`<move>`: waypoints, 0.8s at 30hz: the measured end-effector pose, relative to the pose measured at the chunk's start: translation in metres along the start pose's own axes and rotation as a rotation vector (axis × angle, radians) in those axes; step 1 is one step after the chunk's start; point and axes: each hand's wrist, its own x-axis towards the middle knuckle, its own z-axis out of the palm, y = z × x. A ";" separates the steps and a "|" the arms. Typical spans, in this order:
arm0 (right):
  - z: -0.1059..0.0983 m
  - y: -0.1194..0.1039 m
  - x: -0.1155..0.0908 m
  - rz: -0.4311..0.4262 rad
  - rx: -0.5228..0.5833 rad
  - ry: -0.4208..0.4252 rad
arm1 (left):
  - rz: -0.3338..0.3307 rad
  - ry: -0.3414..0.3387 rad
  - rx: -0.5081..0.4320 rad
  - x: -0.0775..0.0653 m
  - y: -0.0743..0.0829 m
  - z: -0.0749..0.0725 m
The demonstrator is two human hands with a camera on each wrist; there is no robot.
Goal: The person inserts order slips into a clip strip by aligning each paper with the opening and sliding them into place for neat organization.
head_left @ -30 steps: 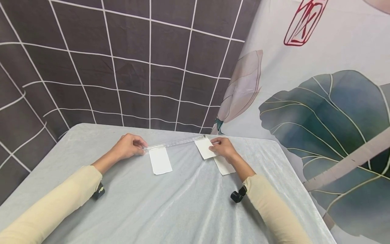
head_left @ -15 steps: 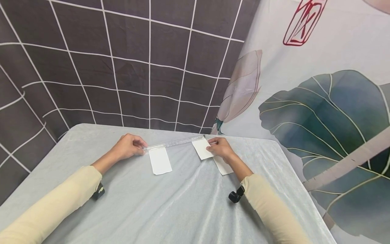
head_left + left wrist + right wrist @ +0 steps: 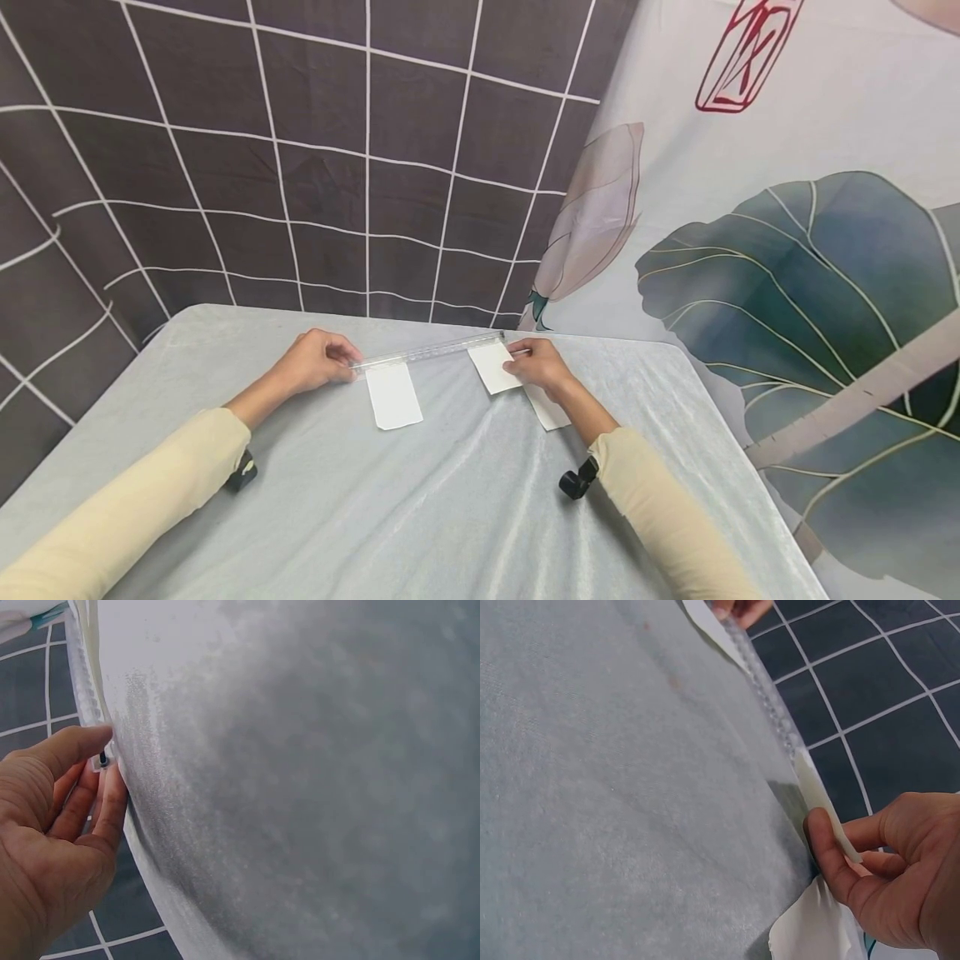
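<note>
A long clear plastic strip (image 3: pixel 431 350) with a bumpy, patterned length lies slanted near the far edge of the table. My left hand (image 3: pixel 318 360) holds its left end between thumb and fingers; in the left wrist view a small dark spot shows at that end, by the thumb (image 3: pixel 90 739). One white paper card (image 3: pixel 395 396) lies with its top edge at the strip. My right hand (image 3: pixel 542 367) pinches a second white card (image 3: pixel 493 368), whose upper corner reaches the strip's right end. In the right wrist view this held card (image 3: pixel 821 799) is tilted up, seen nearly edge-on.
A third, cream-white card (image 3: pixel 549 410) lies partly under my right hand. A pale grey, wrinkled cloth (image 3: pixel 420 517) covers the table. Behind stands a dark curtain with a white grid (image 3: pixel 315 167); a white curtain with painted leaves (image 3: pixel 795 267) hangs at the right.
My right hand has shifted slightly left with the held card, along the strip's right end, uncovering a little more of its surroundings. My left hand and the left card stay in place.
</note>
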 end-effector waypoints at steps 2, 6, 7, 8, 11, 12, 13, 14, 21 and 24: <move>0.001 0.000 0.000 -0.002 -0.008 -0.005 | 0.003 0.000 -0.004 0.000 0.001 0.000; 0.003 0.000 0.001 0.001 -0.005 -0.018 | 0.006 -0.001 -0.005 -0.001 0.001 0.000; 0.003 0.000 0.001 0.001 -0.005 -0.021 | 0.005 -0.002 -0.005 -0.001 0.001 0.000; 0.004 0.001 0.002 0.003 -0.004 -0.023 | 0.005 -0.002 -0.005 -0.001 0.001 0.000; 0.006 0.000 0.002 0.004 0.001 -0.023 | 0.003 -0.003 -0.007 -0.001 0.001 0.000; 0.006 0.000 0.002 0.005 0.004 -0.024 | 0.004 -0.003 -0.006 -0.001 0.001 0.000; 0.006 0.000 0.003 0.006 0.006 -0.023 | 0.005 -0.003 -0.007 0.000 0.002 0.000; 0.007 0.000 0.003 0.007 0.007 -0.023 | 0.006 -0.003 -0.007 0.000 0.002 0.000; 0.010 -0.002 0.003 0.004 0.012 -0.026 | 0.009 -0.003 -0.005 0.000 0.001 0.000; 0.012 -0.002 0.004 0.001 0.026 -0.029 | 0.005 -0.002 -0.001 -0.001 0.001 0.000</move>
